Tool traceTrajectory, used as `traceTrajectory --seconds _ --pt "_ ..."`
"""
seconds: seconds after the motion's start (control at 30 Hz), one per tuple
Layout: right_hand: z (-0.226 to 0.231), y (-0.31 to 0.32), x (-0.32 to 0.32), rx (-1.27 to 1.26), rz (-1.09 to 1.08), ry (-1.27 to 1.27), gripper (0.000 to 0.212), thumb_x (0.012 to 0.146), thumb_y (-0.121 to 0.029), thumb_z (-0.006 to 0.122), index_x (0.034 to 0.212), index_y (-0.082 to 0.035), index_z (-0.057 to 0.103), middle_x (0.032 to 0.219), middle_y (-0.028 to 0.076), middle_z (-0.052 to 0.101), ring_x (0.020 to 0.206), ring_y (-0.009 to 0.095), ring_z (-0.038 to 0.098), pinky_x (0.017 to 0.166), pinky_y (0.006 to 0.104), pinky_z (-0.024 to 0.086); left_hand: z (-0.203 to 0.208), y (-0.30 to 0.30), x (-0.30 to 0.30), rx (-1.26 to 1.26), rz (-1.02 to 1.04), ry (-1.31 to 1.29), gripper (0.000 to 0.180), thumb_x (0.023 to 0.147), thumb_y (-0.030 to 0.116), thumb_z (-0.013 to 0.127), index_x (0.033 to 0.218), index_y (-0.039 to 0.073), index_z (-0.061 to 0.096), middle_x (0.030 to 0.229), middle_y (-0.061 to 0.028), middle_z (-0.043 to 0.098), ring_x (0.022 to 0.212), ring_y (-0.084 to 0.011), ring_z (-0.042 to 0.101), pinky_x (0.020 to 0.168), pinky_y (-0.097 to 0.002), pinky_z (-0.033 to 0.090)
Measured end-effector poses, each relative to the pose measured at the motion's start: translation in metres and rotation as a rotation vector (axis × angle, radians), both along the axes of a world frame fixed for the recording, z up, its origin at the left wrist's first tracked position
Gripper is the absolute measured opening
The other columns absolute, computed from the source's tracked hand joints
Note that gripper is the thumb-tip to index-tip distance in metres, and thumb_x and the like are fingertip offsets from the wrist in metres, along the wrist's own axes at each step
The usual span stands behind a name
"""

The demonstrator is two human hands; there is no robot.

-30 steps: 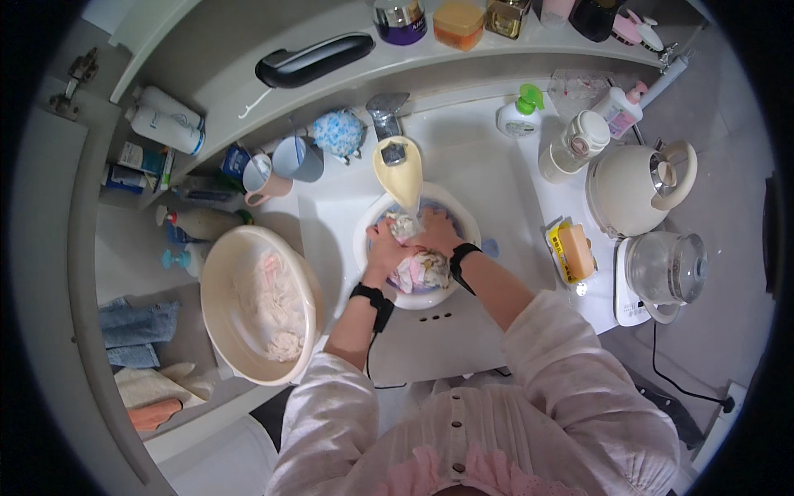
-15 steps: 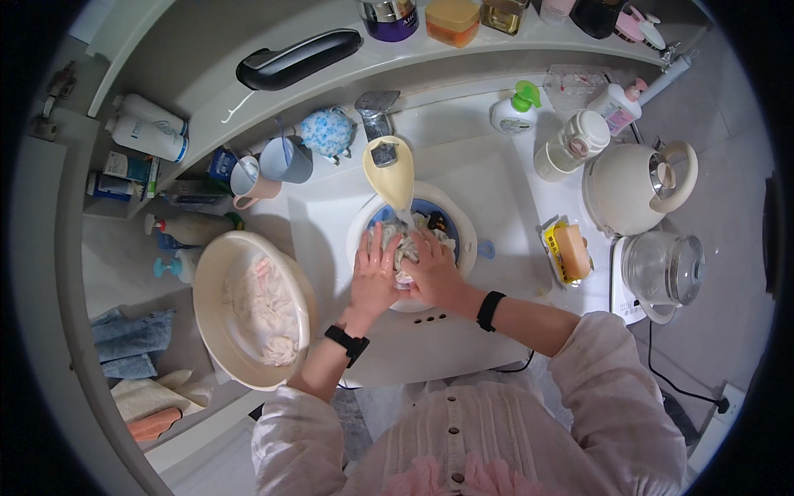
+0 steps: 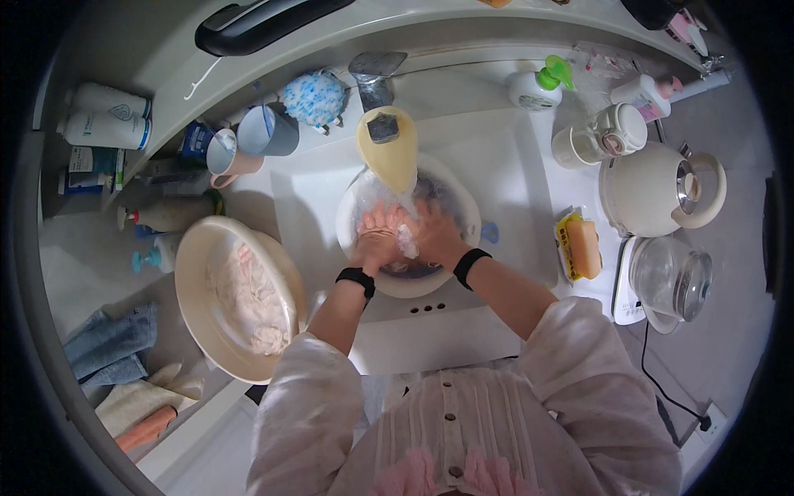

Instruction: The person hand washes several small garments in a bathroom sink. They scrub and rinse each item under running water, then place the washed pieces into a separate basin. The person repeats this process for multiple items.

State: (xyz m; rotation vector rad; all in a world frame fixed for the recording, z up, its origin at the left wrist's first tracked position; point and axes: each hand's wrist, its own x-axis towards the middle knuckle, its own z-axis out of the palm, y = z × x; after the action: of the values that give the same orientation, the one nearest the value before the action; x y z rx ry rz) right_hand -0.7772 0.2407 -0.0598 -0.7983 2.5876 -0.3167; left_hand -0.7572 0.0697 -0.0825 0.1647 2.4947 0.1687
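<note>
Under the running tap, a round white basin (image 3: 469,263) holds cloudy, foamy water. Both my hands are in it, pressed around a wet white cloth (image 3: 406,241). My left hand (image 3: 380,236) has its fingers curled against the cloth. From the other side, my right hand (image 3: 436,234) closes on the same cloth, its fingertips blurred by water. Dark fabric shows dimly below my wrists, its kind unclear. A pale yellow spout extender (image 3: 392,157) on the metal faucet (image 3: 376,83) pours water by my fingers.
Left of the sink (image 3: 504,157), a cream tub (image 3: 188,285) holds pale pink-white laundry (image 3: 248,298). Cups (image 3: 269,132) and a blue-white bath puff (image 3: 316,97) stand behind. At right are a soap bar (image 3: 585,249), a kettle (image 3: 649,188), a glass pot (image 3: 670,277) and a green-topped pump bottle (image 3: 536,89).
My left fingers, spread flat on the cloth before, are now curled. Both hands have shifted deeper into the basin, and the water looks higher and foamier. My view has shifted slightly.
</note>
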Motion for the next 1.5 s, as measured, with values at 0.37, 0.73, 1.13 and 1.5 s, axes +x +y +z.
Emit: traceTrajectory --seconds 0.37,0.73,1.13,1.5 --pt "-0.002 -0.02 -0.001 0.008 -0.371 -0.136 0.09 0.072 -0.032 0.079 0.146 -0.006 0.034 0.135 0.025 0.046 0.117 0.041 0.055 0.09 0.0455 0.053 0.001 0.007 -0.005 -0.163 -0.058 0.366 0.09 0.069 0.02 0.082 0.148 0.026 0.039 0.153 -0.0092 0.029 0.138 -0.035 0.031 0.112 -0.0457 0.031" --pt "0.036 0.015 -0.033 -0.081 -0.264 -0.091 0.091 0.072 -0.056 0.075 0.127 0.01 0.047 0.129 0.033 0.054 0.128 0.04 0.051 0.098 0.043 0.048 0.067 0.02 0.03 0.233 0.384 0.133 0.139 0.053 0.06 0.087 0.159 0.015 0.011 0.155 -0.0303 0.018 0.144 -0.0463 0.017 0.118 -0.0495 0.016" --pt "-0.024 -0.002 -0.057 -0.458 -0.222 -0.384 0.089 0.067 -0.037 0.079 0.131 0.005 0.034 0.112 0.032 0.063 0.105 0.044 0.063 0.091 0.0458 0.05 0.061 0.022 0.01 0.261 0.394 0.178 0.101 0.05 0.062 0.089 0.124 0.009 0.047 0.121 -0.0148 0.059 0.117 -0.0355 0.056 0.096 -0.0471 0.038" --pt "0.048 0.024 0.027 -0.659 -0.085 -0.143 0.047 0.079 -0.019 0.068 0.122 -0.009 0.051 0.119 0.023 0.055 0.114 0.042 0.054 0.088 0.0529 0.047 0.099 0.01 0.05 0.368 0.079 0.525 0.109 0.049 0.038 0.096 0.133 0.005 0.035 0.154 -0.0198 0.023 0.131 -0.0422 0.039 0.108 -0.0494 0.039"
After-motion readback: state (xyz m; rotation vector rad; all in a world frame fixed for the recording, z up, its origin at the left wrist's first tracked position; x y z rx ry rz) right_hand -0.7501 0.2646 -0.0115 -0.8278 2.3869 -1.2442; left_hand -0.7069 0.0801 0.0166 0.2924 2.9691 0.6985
